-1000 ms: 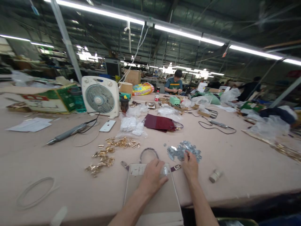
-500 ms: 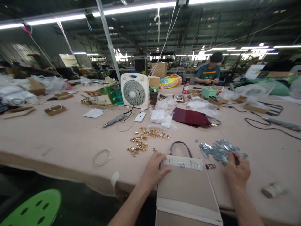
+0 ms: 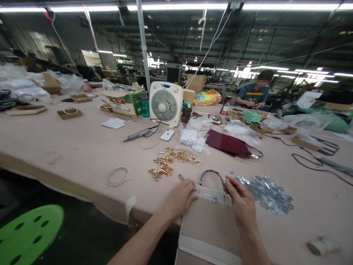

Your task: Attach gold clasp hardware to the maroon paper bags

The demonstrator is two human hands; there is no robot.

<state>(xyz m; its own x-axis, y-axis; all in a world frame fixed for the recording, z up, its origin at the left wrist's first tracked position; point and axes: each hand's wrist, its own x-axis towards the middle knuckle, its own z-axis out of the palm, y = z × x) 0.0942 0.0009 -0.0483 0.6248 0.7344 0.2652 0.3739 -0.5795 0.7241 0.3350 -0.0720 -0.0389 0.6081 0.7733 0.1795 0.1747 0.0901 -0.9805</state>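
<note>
Worktable (image 3: 68, 147): left hand (image 3: 180, 198) open on beige bag (image 3: 209, 221), right hand (image 3: 242, 208) unclear; gold fittings (image 3: 171, 160), silver pieces (image 3: 268, 193) beside

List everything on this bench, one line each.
table: one, pinkish beige, across the view
bag: one, beige, table's near edge
gold fittings: one pile, gold, beyond the bag, leftward
silver pieces: one pile, silver, right of the bag
fan: one, white, far middle
phone: one, white, before the fan
maroon bag: one, dark red, behind silver pieces
stool: one, green, floor at lower left
co-worker: one, green top, seated far right
left hand: one, on the bag's top left corner
right hand: one, fingers at the bag's top edge
</note>
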